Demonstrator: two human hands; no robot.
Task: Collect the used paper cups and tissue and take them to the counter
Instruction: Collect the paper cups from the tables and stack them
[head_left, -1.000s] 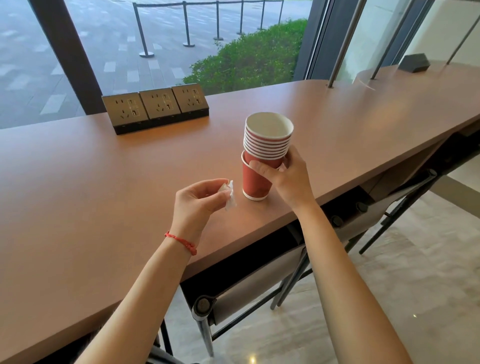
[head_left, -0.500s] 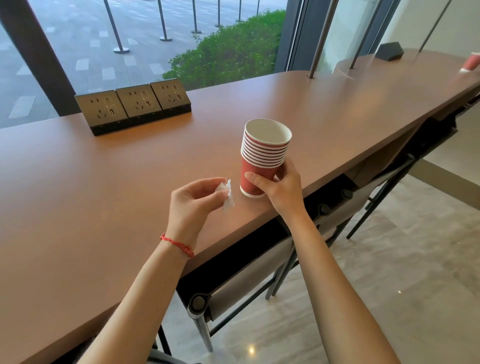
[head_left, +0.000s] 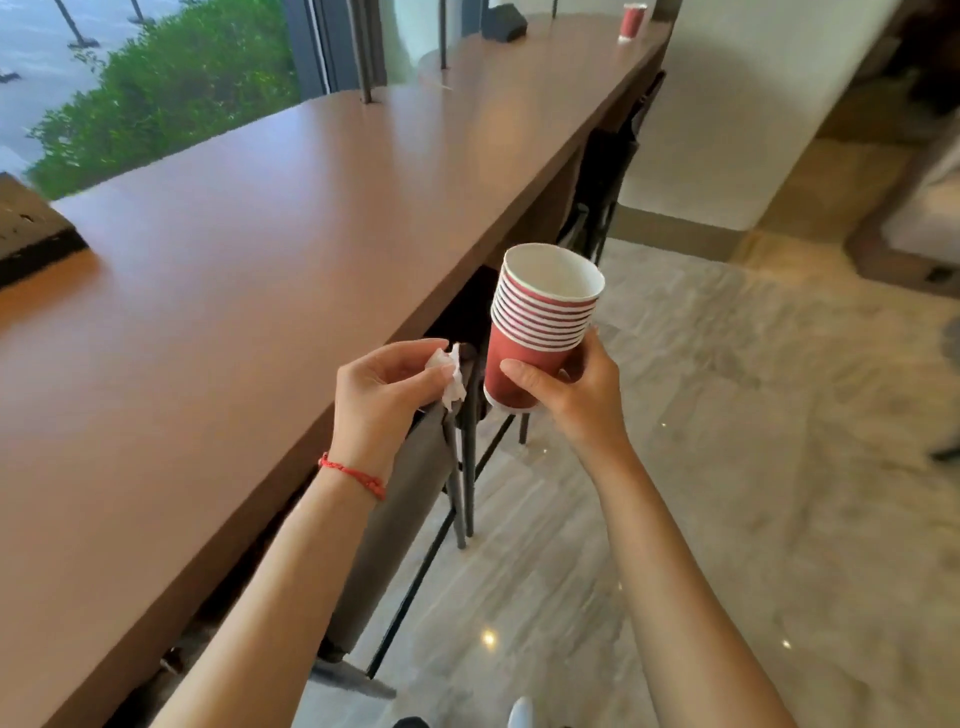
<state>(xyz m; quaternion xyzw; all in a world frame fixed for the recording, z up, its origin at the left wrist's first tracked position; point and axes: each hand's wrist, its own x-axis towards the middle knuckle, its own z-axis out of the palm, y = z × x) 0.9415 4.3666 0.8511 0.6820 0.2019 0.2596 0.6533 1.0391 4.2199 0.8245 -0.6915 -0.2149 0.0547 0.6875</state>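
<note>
The long brown table (head_left: 218, 291) filled the left and centre of the frame, running from the lower left up to the top right, with the pale marble floor (head_left: 753, 467) taking the right side. Dark folding chairs (head_left: 410, 499) stood tucked under the table's near edge, and a black socket block (head_left: 31, 234) sat at the left edge of the frame.

Right of centre, the right hand (head_left: 576, 395) gripped a stack of red paper cups (head_left: 540, 322), fingers and thumb curled round the lowest cup. The stack was held upright with a slight tilt, clear of the table and out over the floor. Just left of it, the left hand (head_left: 384, 389) pinched a crumpled white tissue (head_left: 451, 378) between thumb and fingertips, at the table's edge. A red cord bracelet (head_left: 353, 474) circled that wrist.

At the top of the frame, far along the table, one more red cup (head_left: 632, 20) stood alone, near a small dark box (head_left: 503, 27).

The step in hand looked like carrying, with the cups and tissue both gathered up. The next move probably called for walking along the table to that far cup, and since both hands were occupied, it would likely need to be nested into the stack, or the tissue dropped into the top cup to free the left hand. Where the counter lay could not be told
</note>
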